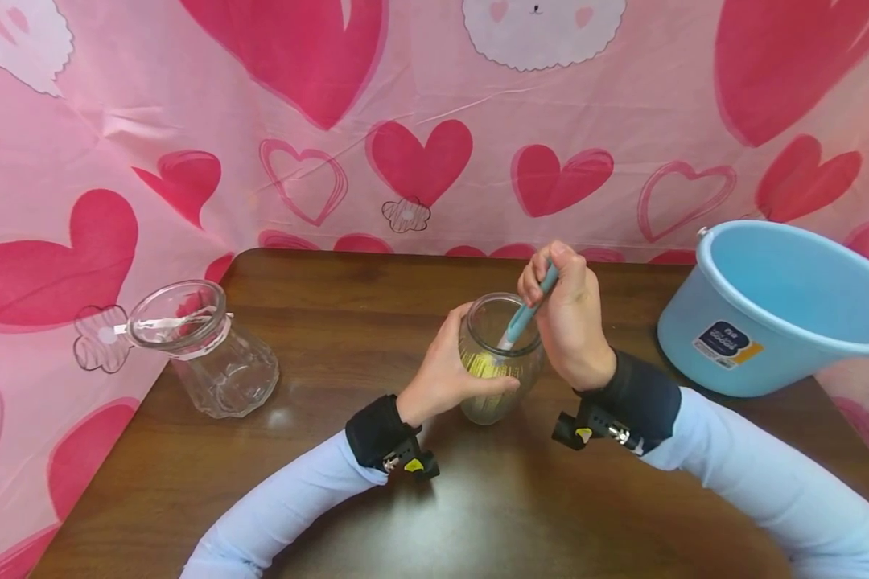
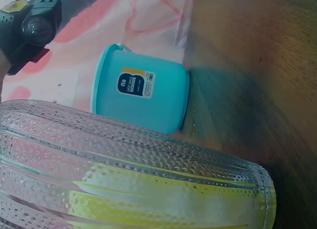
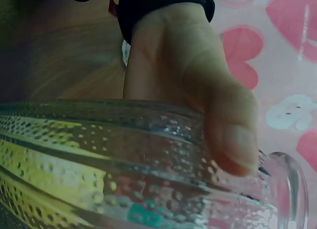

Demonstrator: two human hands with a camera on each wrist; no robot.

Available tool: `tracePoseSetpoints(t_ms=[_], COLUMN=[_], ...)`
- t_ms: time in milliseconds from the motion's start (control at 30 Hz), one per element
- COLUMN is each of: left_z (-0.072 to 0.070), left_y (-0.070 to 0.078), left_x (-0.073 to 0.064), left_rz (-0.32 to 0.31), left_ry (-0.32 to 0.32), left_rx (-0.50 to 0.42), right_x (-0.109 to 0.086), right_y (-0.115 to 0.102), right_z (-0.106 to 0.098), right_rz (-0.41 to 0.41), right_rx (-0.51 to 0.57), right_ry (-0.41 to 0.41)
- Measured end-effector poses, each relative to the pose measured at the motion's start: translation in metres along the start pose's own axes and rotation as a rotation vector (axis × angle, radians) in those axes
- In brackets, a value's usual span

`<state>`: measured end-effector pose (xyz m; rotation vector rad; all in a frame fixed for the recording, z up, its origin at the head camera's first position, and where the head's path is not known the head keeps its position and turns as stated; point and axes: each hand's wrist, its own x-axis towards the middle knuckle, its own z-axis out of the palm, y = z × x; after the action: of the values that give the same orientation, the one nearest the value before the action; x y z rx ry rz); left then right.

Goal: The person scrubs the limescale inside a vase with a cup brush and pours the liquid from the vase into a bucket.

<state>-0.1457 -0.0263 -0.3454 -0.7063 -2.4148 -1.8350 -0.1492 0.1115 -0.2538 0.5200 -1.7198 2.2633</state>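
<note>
A clear glass jar (image 1: 487, 408) with a dimpled, ribbed wall stands near the middle of the table, its mouth facing up. My left hand (image 1: 442, 378) holds it from the left side, thumb across the front. In the right wrist view, that hand's thumb (image 3: 233, 140) lies along the glass. My right hand (image 1: 570, 318) grips the blue handle of a bottle brush (image 1: 525, 318) above the rim. The brush slants down through the mouth, and its yellow and white head (image 2: 163, 194) is inside the jar, seen through the wall.
On the left stands another clear glass jar (image 1: 228, 374) with a white ribbon round its neck. A light blue bucket (image 1: 684, 330) is at the right edge of the wooden table (image 1: 319, 482). Pink cloth with hearts (image 1: 420, 153) hangs behind the table.
</note>
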Motion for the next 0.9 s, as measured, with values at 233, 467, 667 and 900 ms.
tracePoseSetpoints(t_ms=[233, 467, 667, 900], left_z=[-0.001, -0.001, -0.001, -0.002], left_y=[0.002, 0.001, -0.001, 0.0], left_x=[0.001, 0.0, 0.001, 0.0], left_rz=[-0.014, -0.035, -0.043, -0.011], left_ry=[-0.01, -0.02, -0.06, -0.042], left_rx=[-0.003, -0.015, -0.056, -0.044], right_x=[0.007, 0.019, 0.027, 0.026], right_y=[-0.018, -0.053, -0.078, -0.088], right_z=[0.001, 0.003, -0.001, -0.005], right_rz=[-0.027, -0.082, -0.092, -0.205], right_rx=[0.059, 0.181, 0.371, 0.383], right_ry=[-0.029, -0.031, 0.007, 0.05])
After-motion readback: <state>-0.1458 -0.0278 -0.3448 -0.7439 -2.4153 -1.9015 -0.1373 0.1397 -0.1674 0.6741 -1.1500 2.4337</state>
